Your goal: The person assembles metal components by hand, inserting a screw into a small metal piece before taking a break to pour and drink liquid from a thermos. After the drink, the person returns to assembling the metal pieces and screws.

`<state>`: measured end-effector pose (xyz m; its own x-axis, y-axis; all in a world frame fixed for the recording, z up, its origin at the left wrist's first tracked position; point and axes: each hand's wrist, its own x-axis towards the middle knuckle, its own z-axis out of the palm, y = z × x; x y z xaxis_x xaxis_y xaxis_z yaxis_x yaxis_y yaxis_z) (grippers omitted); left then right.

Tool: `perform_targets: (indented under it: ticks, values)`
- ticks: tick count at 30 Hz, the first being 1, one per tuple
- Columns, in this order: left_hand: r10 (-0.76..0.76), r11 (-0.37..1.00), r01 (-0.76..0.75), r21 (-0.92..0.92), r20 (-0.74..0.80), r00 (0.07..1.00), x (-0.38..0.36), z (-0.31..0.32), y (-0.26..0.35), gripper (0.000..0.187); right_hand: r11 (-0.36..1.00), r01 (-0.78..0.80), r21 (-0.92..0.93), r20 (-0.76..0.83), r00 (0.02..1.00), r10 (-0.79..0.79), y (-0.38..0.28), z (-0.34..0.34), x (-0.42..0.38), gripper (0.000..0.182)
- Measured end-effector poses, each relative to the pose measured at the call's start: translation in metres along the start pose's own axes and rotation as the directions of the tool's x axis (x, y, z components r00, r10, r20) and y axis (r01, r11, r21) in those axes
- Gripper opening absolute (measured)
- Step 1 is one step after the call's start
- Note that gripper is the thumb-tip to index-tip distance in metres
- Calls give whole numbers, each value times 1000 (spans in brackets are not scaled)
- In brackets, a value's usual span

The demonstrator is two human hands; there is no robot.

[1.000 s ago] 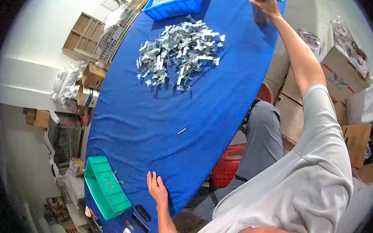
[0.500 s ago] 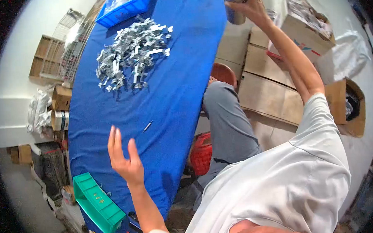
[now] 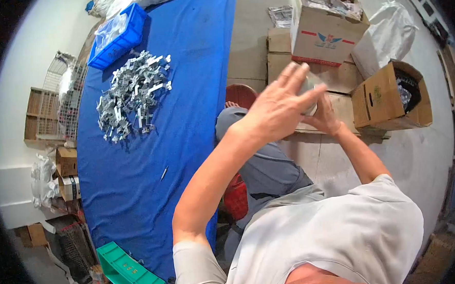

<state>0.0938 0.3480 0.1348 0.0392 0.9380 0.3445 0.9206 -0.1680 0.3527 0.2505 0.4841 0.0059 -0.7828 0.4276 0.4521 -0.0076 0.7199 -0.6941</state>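
Note:
A metal cup or flask (image 3: pixel 311 89), mostly hidden now, stands between my two hands over the floor beside the table. My right hand (image 3: pixel 323 117) is wrapped round its lower part. Across its upper end reaches my left hand (image 3: pixel 282 102), fingers stretched and spread, a little blurred by motion. On the blue tablecloth (image 3: pixel 131 172) lies a heap of small grey and white clip-like parts (image 3: pixel 132 95), away from both hands. A thin pen-like tool (image 3: pixel 164 173) rests alone on the cloth.
A blue crate (image 3: pixel 116 40) holding white plastic bags stands at the table's far end, a green bin (image 3: pixel 131 270) at the near end. Cartons (image 3: pixel 325 39) and an open box (image 3: pixel 384 95) stand on the right. A red stool (image 3: pixel 241 95) is beside my leg.
My left hand has moved from over the table to the metal cup. My right hand has brought the cup down and closer. The view has shifted toward the right.

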Motion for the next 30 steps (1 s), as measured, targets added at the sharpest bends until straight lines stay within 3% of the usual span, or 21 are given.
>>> perform_targets:
  ticks: [1, 2, 4, 6, 8, 9, 12, 14, 18, 19, 20, 24, 25, 26, 30]
  values:
    - [85, 996, -82, -29, 94, 992, 3, 11, 1, 73, 999, -12, -47, 6, 1000, 12, 3, -1, -12, 86]
    - [97, 995, -94, -33, 98, 990, 6, 14, 4, 73, 998, -19, -53, -3, 1000, 19, 5, -3, -18, 86]
    - [143, 984, -109, -143, 257, 956, 9, 20, 12, 67, 982, 67, -175, 106, 993, -48, 7, -8, -31, 86]
    - [178, 978, -147, -145, 232, 956, 9, 23, 18, 60, 965, 64, -253, 117, 992, -35, 6, -9, -42, 87]
    - [166, 977, -115, -181, 299, 940, 7, 27, 20, 55, 988, -152, 32, 108, 983, 148, 5, -8, -49, 86]
    - [172, 976, -122, -179, 299, 939, 7, 29, 22, 55, 988, -151, 31, 102, 984, 147, 6, -8, -50, 86]
    - [41, 995, -7, -99, 351, 935, 10, 26, 33, 52, 999, -31, 16, 52, 998, 30, 6, -5, -53, 85]
    - [-227, 964, 264, -6, 492, 840, 18, 20, 46, 54, 997, -81, -7, 47, 996, 82, 3, -3, -56, 86]
    - [-318, 940, 335, 56, 491, 811, 21, 18, 48, 56, 1000, -6, -24, 42, 999, 7, 8, 0, -60, 86]
    - [-82, 996, 67, 65, 266, 960, 13, 31, 34, 56, 1000, -3, -27, 31, 999, 4, 4, -1, -59, 86]
    - [191, 971, -194, 137, 36, 981, 9, 35, 27, 56, 1000, 0, -29, 22, 1000, 0, 2, -2, -58, 85]
    - [274, 960, -281, 2, 216, 937, 6, 37, 25, 61, 987, 35, -156, 137, 990, -13, 10, 1, -60, 83]
    - [53, 998, -56, -3, 373, 926, 12, 28, 34, 62, 999, -34, -33, 105, 994, 38, 9, 2, -60, 83]
    - [-161, 985, 170, 29, 518, 840, 18, 18, 43, 64, 991, -101, 93, 80, 992, 93, 8, 2, -61, 83]
    - [-325, 939, 339, 58, 476, 817, 22, 10, 48, 63, 974, -173, 148, 67, 984, 165, 5, 1, -63, 81]
